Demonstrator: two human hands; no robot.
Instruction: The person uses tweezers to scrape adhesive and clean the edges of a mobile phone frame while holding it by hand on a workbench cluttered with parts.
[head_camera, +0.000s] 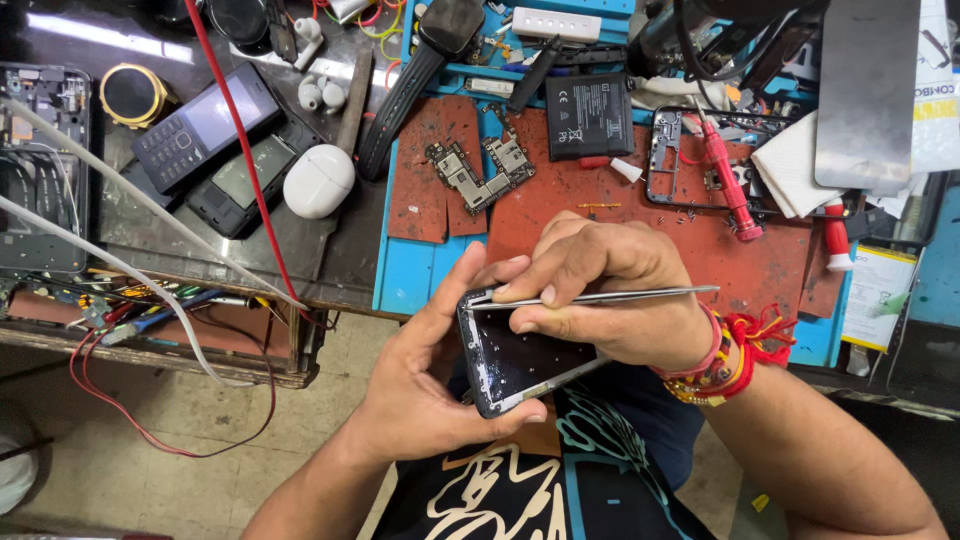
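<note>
Above the bench (430, 270) edge, the left hand (420, 385) grips a black phone frame (525, 355) from below, while the right hand (600, 285) pinches metal tweezers (600, 296) laid along its top edge, near a circuit board (478, 172).

A blue work mat (420, 280) with red pads lies at centre, bearing a circuit board (478, 172), a black battery (589, 116) and a grey phone frame (664, 155). A red screwdriver (728, 182) lies to the right, beside a white cloth (790, 165). On the dark bench to the left rest a keypad phone (205, 125), a white earbud case (319, 180) and a red cable (245, 150).
</note>
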